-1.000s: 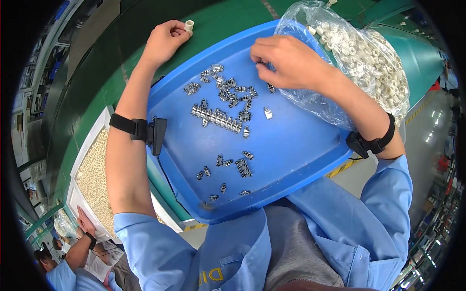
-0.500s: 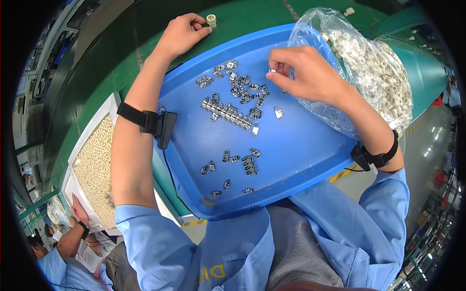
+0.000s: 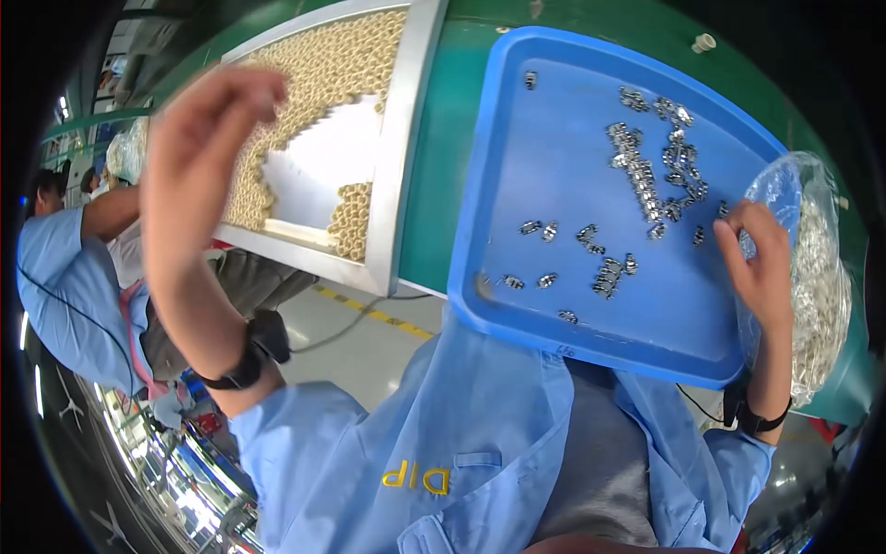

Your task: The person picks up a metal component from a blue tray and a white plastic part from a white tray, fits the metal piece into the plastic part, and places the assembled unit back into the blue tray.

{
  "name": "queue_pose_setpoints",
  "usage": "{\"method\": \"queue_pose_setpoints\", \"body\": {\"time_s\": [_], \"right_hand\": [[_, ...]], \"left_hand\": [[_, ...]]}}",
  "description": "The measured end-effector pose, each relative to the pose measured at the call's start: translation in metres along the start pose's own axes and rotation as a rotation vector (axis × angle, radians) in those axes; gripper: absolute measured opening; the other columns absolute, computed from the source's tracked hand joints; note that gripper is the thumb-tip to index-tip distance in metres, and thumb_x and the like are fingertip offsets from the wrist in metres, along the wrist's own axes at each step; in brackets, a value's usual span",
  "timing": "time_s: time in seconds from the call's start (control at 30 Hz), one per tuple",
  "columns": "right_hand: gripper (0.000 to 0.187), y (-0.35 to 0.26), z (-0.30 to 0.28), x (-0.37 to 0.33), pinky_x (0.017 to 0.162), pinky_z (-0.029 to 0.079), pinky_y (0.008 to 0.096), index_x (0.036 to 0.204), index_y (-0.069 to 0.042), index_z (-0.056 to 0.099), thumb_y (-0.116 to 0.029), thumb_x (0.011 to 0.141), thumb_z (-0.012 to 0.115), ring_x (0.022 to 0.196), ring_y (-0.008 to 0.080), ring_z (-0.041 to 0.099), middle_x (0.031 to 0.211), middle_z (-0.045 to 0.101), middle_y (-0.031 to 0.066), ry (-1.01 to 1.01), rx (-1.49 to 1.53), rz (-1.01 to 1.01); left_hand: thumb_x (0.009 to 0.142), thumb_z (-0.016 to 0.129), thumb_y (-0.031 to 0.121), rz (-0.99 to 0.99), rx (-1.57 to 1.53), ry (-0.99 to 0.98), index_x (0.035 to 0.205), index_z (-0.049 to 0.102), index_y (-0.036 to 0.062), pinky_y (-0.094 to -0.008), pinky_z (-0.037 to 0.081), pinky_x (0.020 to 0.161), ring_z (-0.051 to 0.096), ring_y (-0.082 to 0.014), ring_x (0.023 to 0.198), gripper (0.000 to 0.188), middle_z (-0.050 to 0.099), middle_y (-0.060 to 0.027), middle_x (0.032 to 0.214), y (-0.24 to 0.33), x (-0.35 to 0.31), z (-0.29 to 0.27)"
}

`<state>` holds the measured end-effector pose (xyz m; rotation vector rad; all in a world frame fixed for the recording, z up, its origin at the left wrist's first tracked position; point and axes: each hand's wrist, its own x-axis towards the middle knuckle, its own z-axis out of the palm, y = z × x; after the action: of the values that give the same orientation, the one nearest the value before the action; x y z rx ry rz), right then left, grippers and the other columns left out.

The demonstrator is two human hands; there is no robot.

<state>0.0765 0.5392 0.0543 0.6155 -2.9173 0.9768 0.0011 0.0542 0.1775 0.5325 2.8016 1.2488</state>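
My left hand (image 3: 205, 138) is raised over the left side of a framed tray of small cream ring-shaped parts (image 3: 346, 46). Motion smears its curled fingers, so whether they hold anything does not show. My right hand (image 3: 764, 263) is at the right side of a blue plastic tray (image 3: 554, 42), beside a clear plastic bag (image 3: 817, 268). Its thumb and fingers are bent together; what is between them cannot be made out. Small shiny metal parts (image 3: 637, 175) lie scattered in the blue tray, several lined up in a row.
One cream spool-shaped part (image 3: 703, 43) stands on the green table (image 3: 600, 18) beyond the blue tray. The framed tray has a raised pale metal frame (image 3: 392, 157). At the far left sits another person in a blue sleeve (image 3: 65, 268).
My left hand has moved left from beside the spool-shaped part to over the framed tray. The view has turned left. My right hand stays near the bag; the white piece at its fingertips no longer shows.
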Motion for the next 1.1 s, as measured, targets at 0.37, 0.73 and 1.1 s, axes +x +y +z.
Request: {"method": "queue_pose_setpoints", "body": {"time_s": [0.37,0.73,1.1], "right_hand": [[0.017,-0.043,0.036,-0.001,0.069,0.045,0.0388,0.078,-0.002,0.054,0.001,0.082,0.071,0.072,0.03,0.056,0.076,0.058,0.0114,-0.092,-0.003,-0.17],[0.016,-0.045,0.046,-0.008,0.07,0.046,0.0379,0.079,-0.002,0.055,0.001,0.082,0.071,0.072,0.0292,0.057,0.076,0.059,0.0105,-0.025,0.028,-0.075],[0.013,-0.05,0.041,-0.008,0.068,0.047,0.04,0.09,-0.001,0.061,-0.003,0.085,0.073,0.07,0.0278,0.06,0.08,0.065,0.0117,0.098,0.267,-0.199]], "left_hand": [[0.09,0.067,0.004,-0.277,0.235,-0.126,0.113,0.07,0.004,-0.0279,0.044,0.072,0.061,-0.0149,0.085,0.024,0.071,-0.0031,0.105,-0.123,-0.084,0.052],[0.091,0.063,0.002,-0.236,0.121,-0.242,0.115,0.07,0.0048,-0.0281,0.043,0.078,0.059,-0.0122,0.091,0.025,0.067,-0.0021,0.101,-0.141,-0.075,0.046],[0.097,0.049,0.003,0.097,-0.271,0.065,0.105,0.065,-0.0064,-0.0308,0.05,0.083,0.063,-0.0216,0.088,0.02,0.062,-0.0156,0.103,-0.082,-0.074,0.078]]}}
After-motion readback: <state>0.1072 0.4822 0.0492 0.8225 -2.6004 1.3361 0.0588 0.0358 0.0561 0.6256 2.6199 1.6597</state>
